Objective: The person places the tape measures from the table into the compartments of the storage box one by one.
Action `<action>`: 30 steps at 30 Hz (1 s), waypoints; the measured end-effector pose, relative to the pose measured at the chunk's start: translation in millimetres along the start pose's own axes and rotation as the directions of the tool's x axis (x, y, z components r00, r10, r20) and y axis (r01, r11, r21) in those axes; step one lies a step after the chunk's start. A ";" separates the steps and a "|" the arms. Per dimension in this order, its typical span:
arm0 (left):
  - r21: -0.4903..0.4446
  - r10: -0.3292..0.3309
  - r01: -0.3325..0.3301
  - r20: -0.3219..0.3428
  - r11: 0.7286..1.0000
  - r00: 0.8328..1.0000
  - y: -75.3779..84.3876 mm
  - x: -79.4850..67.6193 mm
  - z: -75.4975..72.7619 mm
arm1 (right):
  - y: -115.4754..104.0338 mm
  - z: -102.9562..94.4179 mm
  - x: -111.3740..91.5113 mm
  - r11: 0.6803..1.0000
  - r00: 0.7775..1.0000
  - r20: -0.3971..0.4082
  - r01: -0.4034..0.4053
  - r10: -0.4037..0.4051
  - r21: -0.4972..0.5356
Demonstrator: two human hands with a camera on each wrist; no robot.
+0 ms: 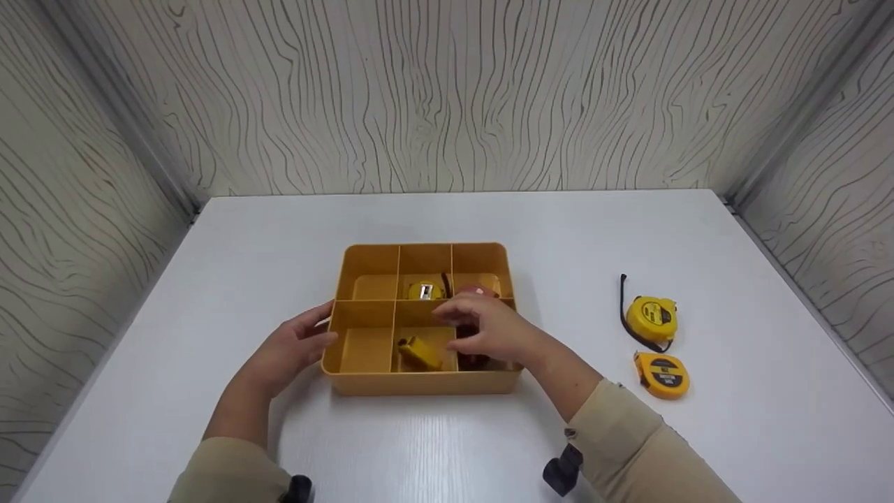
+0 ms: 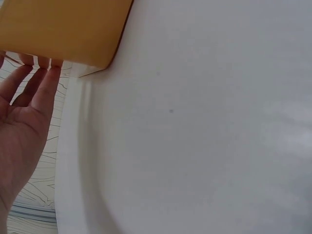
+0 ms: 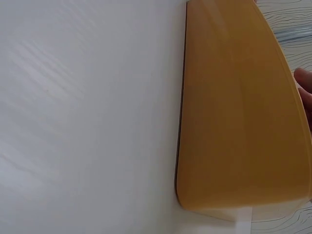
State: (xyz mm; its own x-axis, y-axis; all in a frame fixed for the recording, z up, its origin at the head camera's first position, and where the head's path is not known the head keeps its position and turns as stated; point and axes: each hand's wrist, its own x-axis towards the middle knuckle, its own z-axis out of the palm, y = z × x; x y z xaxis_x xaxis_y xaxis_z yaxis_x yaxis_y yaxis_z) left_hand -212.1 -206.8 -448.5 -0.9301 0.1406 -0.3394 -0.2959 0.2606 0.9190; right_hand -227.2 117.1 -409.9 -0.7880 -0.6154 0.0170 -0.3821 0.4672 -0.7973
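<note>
A yellow-brown divided box [image 1: 426,383] stands in the middle of the table. My left hand [image 1: 293,346] holds its left wall, with the thumb over the rim. My right hand [image 1: 496,328] hovers above the right-hand compartments, fingers loosely bent, thumb and forefinger apart and nothing between them. Below it, partly hidden, a dark red object [image 1: 473,360] lies in the front right compartment. A red item [image 1: 478,289] shows in the back right one. A yellow tape measure [image 1: 421,355] leans in the front middle compartment. Another yellow tape measure [image 1: 417,289] with a black strap sits behind it.
To the right on the white table [image 1: 594,230] lie a yellow tape measure [image 1: 653,318] with a black wrist strap and, just nearer, an orange-yellow tape measure [image 1: 663,376]. Wood-patterned panels [image 1: 447,98] enclose the table at the back and sides.
</note>
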 end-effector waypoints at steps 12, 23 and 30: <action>-0.028 0.011 -0.010 0.020 1.000 1.000 0.2 0.2 -0.8 | -0.7 -1.2 -0.8 0.999 1.000 0.000 -0.002 0.002 0.039; -0.019 0.000 0.000 0.019 1.000 1.000 -0.4 0.9 -2.5 | -1.4 -2.4 -2.1 0.998 1.000 0.002 0.016 -0.016 0.056; -0.022 0.000 0.001 0.021 1.000 1.000 -0.6 0.3 -2.8 | -4.5 -5.7 -3.2 0.997 0.999 -0.010 0.042 -0.041 0.063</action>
State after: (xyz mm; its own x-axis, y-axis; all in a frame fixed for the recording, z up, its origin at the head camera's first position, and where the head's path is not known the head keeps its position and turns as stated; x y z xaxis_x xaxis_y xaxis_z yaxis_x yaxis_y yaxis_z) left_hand -212.9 -209.6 -448.6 -0.9253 0.1603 -0.3438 -0.3014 0.2397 0.9229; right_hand -225.6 120.6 -402.9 -0.7764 -0.6278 0.0560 -0.3838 0.4004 -0.8321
